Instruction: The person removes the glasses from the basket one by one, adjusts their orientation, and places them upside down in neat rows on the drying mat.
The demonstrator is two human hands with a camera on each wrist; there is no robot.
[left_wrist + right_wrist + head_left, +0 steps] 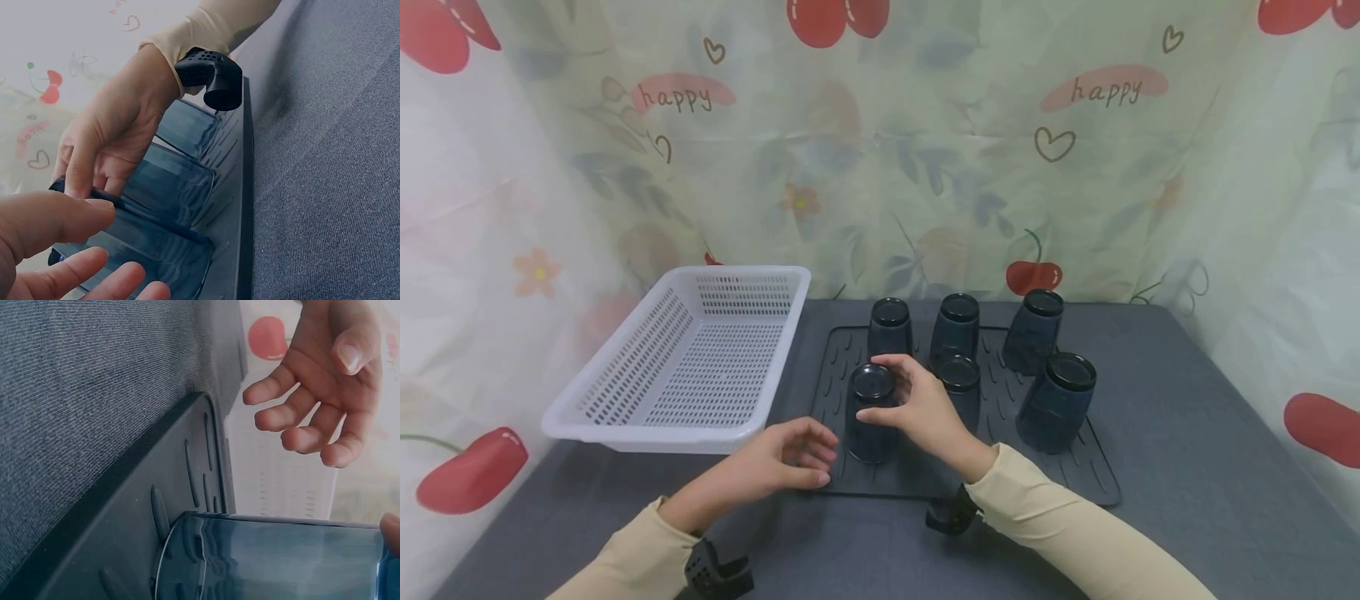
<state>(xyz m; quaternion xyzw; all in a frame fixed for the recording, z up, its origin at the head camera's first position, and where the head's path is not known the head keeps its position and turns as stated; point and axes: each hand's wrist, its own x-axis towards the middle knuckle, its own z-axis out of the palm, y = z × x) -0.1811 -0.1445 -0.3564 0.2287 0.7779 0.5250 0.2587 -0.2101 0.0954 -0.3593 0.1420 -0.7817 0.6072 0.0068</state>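
Upside-down blue tinted drinking glasses stand on a black ribbed drying mat (pixel 1000 475). My right hand (pixel 928 408) holds the front-left glass (pixel 870 437) near its upturned base, thumb in front and fingers behind. That glass (pixel 281 559) rests with its rim on the mat in the right wrist view. To its left, my left hand (pixel 775 458) is held apart from it with fingers loosely bent and nothing in them. A second front glass (pixel 964 392) is partly hidden behind my right hand. A third front glass (pixel 1056 404) leans somewhat at the right.
A white perforated plastic basket (pixel 763 433) stands left of the mat. Behind the front row are three more glasses: left (pixel 890 329), middle (pixel 955 329) and right (pixel 1033 333). A dark grey cloth (pixel 1187 433) covers the table, with a printed curtain (pixel 910 167) behind.
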